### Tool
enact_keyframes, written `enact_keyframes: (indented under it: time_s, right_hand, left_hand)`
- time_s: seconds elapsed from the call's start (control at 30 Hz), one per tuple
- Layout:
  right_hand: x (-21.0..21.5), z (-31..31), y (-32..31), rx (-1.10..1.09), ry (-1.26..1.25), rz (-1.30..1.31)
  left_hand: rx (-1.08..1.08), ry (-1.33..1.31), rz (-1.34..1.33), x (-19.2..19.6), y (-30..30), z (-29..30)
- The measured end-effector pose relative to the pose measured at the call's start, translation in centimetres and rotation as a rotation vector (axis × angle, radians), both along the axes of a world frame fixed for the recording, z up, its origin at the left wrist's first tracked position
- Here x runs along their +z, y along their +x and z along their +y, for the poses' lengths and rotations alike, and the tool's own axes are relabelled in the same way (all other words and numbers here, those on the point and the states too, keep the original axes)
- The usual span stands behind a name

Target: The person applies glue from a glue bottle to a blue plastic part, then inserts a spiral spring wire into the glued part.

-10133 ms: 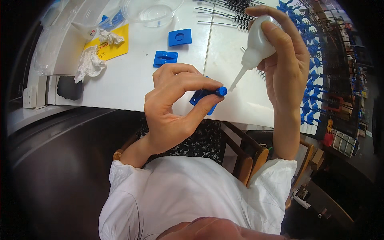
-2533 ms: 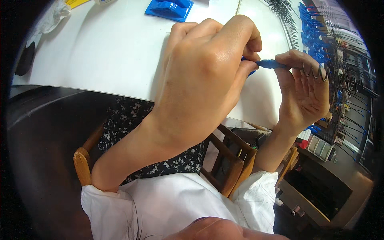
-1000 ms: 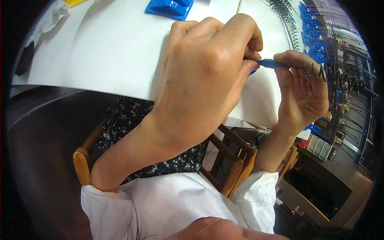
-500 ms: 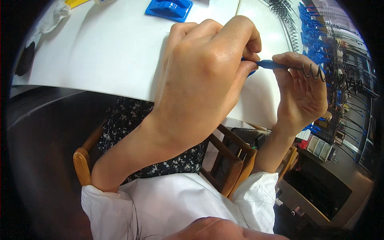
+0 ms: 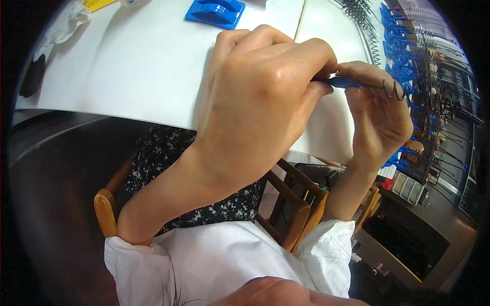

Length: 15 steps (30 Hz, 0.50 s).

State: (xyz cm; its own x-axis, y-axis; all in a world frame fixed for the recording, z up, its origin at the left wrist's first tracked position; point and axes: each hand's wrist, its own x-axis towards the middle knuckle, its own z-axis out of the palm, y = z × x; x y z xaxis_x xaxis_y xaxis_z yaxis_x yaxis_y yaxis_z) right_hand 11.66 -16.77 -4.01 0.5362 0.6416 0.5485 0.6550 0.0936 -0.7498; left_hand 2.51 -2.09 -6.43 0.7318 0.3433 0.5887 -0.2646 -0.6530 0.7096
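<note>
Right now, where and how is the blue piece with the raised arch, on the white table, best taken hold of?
Probably by its raised arch, pinched across its long sides from above: the arch stands proud like a handle, while the base lies flat on the white table, offering only thin edges.

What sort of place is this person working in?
Probably a small assembly workshop: black coiled wires lie heaped on a white worktable, many similar blue parts line its right side, and the right hand pinches a blue stem.
</note>
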Motion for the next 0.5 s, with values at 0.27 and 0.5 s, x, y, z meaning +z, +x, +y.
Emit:
enact_keyframes:
  time_s: [0.27, 0.5]
  right_hand:
    - [0.33, -0.12, -0.03, 0.015, -0.060, 0.090]
    - [-0.33, -0.25, 0.70, 0.104, -0.026, 0.139]
  left_hand:
    - [0.026, -0.102, -0.087, 0.17, -0.11, -0.11]
    - [0.013, -0.144, -0.117, 0.24, 0.08, -0.37]
